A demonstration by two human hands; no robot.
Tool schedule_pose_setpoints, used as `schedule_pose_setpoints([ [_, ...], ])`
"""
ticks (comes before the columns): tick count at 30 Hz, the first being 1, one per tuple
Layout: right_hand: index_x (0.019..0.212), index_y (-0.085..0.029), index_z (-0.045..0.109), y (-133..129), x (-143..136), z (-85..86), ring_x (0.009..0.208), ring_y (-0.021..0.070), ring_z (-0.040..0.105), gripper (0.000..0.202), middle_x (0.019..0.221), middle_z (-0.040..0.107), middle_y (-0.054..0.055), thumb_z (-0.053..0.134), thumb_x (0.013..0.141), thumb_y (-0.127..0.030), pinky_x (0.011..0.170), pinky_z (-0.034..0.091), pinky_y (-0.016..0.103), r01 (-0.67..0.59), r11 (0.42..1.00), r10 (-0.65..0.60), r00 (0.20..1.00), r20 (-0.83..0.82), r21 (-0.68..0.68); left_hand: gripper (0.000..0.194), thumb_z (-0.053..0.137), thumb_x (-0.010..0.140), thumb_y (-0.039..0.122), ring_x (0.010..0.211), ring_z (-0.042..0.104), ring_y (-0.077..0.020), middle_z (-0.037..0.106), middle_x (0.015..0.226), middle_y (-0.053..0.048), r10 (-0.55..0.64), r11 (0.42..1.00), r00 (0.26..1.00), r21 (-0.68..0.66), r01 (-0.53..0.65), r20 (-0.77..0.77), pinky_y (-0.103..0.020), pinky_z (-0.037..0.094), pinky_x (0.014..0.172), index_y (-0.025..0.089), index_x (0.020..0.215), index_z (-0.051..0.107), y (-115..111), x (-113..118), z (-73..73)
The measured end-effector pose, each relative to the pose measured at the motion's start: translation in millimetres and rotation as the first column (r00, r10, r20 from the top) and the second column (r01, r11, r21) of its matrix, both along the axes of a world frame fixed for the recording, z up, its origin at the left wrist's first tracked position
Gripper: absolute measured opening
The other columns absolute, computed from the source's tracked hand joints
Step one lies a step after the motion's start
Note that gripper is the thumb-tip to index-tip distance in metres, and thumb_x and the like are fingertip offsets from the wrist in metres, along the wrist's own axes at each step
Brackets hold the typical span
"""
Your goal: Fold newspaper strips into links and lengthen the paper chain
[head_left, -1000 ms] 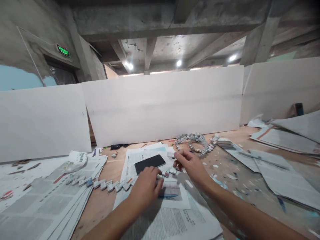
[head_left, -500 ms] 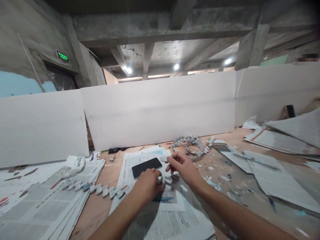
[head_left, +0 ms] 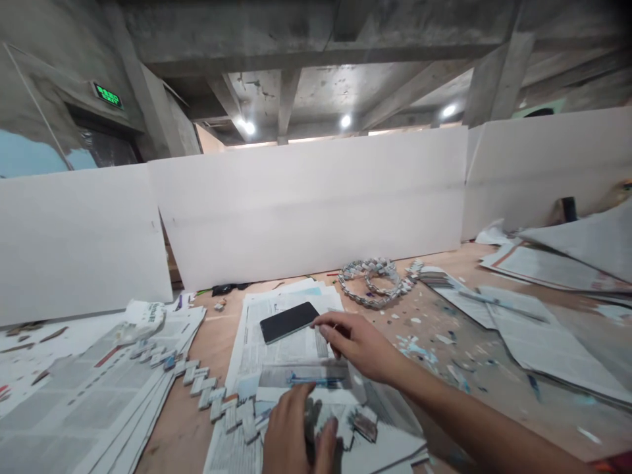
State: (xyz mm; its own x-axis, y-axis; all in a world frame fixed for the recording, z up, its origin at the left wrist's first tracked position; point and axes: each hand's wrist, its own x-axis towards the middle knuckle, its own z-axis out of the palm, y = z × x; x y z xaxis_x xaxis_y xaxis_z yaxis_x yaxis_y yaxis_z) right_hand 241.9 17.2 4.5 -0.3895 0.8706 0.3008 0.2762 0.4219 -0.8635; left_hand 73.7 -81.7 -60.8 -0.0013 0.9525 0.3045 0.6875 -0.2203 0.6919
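Note:
A zigzag chain of small folded-paper links [head_left: 217,400] runs from the newspapers on the left to my left hand [head_left: 291,431]. My left hand is closed around the chain near its end, and a brownish link [head_left: 365,424] shows beyond the thumb. My right hand [head_left: 358,342] is over the printed sheets, thumb and forefinger close together beside the corner of a black phone [head_left: 289,321]; whatever they pinch is too small to make out. Between the hands lies a printed picture with a blue shape [head_left: 316,380].
Behind the sheets lies a coiled paper chain [head_left: 370,283]. Newspapers [head_left: 118,388] with a crumpled white bag [head_left: 143,319] are on the left. More papers [head_left: 557,342] and scattered scraps cover the right. White boards [head_left: 311,204] stand along the back edge.
My left hand has moved towards me with the chain, uncovering the blue picture. The right hand has dropped slightly; the pale paper piece seen at its fingertips no longer shows clearly.

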Motion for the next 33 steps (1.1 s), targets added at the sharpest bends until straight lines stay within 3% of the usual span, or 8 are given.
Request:
schedule_pose_setpoints([
  [4,0.104,-0.021,0.071,-17,1,11.2,0.092,0.0181,0.065,0.021,0.103,0.073,0.005,0.054,0.093,-0.024,0.083,0.046,0.027,-0.16,0.984,0.14,0.965,0.223,0.077,0.046,0.047,0.091,0.048,0.105,0.065,-0.0268,0.068,0.117,-0.012,0.151,0.987,0.917,-0.003,-0.162,0.37,-0.038,0.05,0.088,0.02,0.125,0.058,-1,14,4.2],
  [10,0.109,-0.022,0.066,-41,6,18.2,0.083,0.0162,0.064,0.021,0.091,0.072,0.001,0.058,0.09,-0.02,0.072,0.044,0.023,-0.149,0.988,0.149,0.931,0.332,-0.028,0.049,0.062,0.083,0.052,0.077,0.066,-0.0184,0.068,0.085,-0.004,0.038,0.997,0.771,-0.077,0.014,0.636,-0.024,0.052,0.069,0.02,0.12,0.057,3,17,3.7],
  [13,0.111,-0.024,0.064,-53,5,11.0,0.083,0.0163,0.064,0.024,0.091,0.072,0.0,0.058,0.089,-0.019,0.072,0.044,0.023,-0.105,0.992,0.119,0.95,0.289,-0.065,0.052,0.062,0.083,0.051,0.069,0.064,-0.0158,0.066,0.086,-0.004,-0.005,0.991,0.773,-0.101,0.09,0.635,-0.022,0.05,0.061,0.019,0.123,0.053,3,15,-5.0],
  [17,0.116,-0.029,0.062,-69,10,-9.0,0.084,0.0175,0.066,0.026,0.092,0.073,-0.001,0.057,0.09,-0.025,0.075,0.047,0.024,-0.019,0.994,0.041,0.979,0.201,-0.11,0.039,0.056,0.086,0.052,0.072,0.064,-0.0179,0.069,0.086,-0.005,-0.106,0.986,0.89,-0.069,0.152,0.444,-0.026,0.05,0.069,0.02,0.107,0.064,3,10,-8.5],
  [20,0.12,-0.026,0.061,-78,24,-31.7,0.089,0.0223,0.067,0.033,0.096,0.072,0.004,0.055,0.091,-0.04,0.08,0.049,0.03,0.237,0.971,-0.222,0.949,0.222,-0.041,0.038,0.051,0.088,0.055,0.073,0.064,-0.0194,0.069,0.083,-0.006,-0.096,0.989,0.919,-0.067,0.131,0.381,-0.027,0.05,0.07,0.02,0.091,0.064,2,9,-6.6],
  [23,0.109,-0.022,0.067,-84,37,-53.6,0.104,0.0303,0.062,0.037,0.11,0.068,0.012,0.061,0.085,-0.051,0.089,0.047,0.038,0.471,0.877,-0.475,0.812,0.34,0.1,0.041,0.051,0.087,0.059,0.067,0.065,-0.0184,0.069,0.078,-0.006,-0.063,0.987,0.9,-0.11,0.121,0.432,-0.025,0.05,0.063,0.02,0.088,0.061,1,10,-5.6],
  [27,0.091,-0.023,0.067,-89,40,-64.2,0.098,0.0287,0.062,0.024,0.102,0.067,0.009,0.066,0.081,-0.045,0.083,0.048,0.037,0.406,0.911,-0.391,0.801,0.453,0.067,0.042,0.055,0.085,0.061,0.064,0.067,-0.0175,0.068,0.074,-0.005,-0.027,0.98,0.822,-0.146,0.133,0.57,-0.024,0.052,0.061,0.02,0.092,0.057,0,15,-5.0],
  [33,0.087,-0.023,0.058,-93,30,-49.3,0.075,0.0195,0.062,0.017,0.08,0.067,0.002,0.054,0.09,-0.038,0.068,0.047,0.027,0.361,0.931,-0.321,0.877,0.356,-0.05,0.059,0.061,0.085,0.056,0.046,0.06,-0.0089,0.063,0.089,-0.001,0.03,0.997,0.657,-0.07,0.035,0.753,-0.019,0.047,0.045,0.027,0.127,0.031,-3,26,-1.2],
])
